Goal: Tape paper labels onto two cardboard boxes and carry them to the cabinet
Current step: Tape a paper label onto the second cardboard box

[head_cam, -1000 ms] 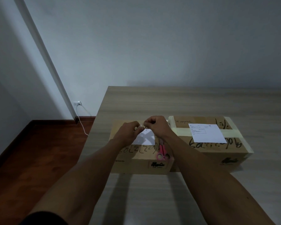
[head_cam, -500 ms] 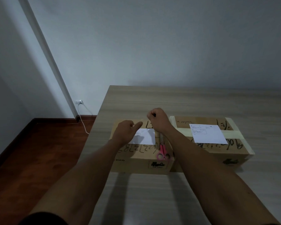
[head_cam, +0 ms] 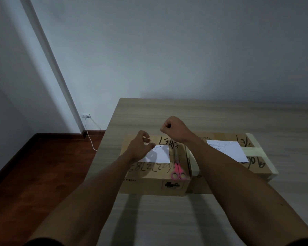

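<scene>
Change: my hands, pinched together over the left box [head_cam: 153,174] a second ago, have drawn apart.
Right hand [head_cam: 174,128]: clenched and raised beyond the box; whether it pinches tape, I cannot tell.
Left hand [head_cam: 140,148]: fingers loosely curled, resting at the paper label [head_cam: 161,154].
Right box [head_cam: 247,162]: beside my right forearm, label [head_cam: 228,151] on top.
Scissors [head_cam: 178,170]: between my forearms.
Meaning: probably stretching tape for the left label.

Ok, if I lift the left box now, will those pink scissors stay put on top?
Probably not. The scissors lie loose near the front edge of the left box, handles almost over it, so a tilt would likely slide them off. They look smooth on flat cardboard, so there is little to hold them. Take them off first.
</scene>
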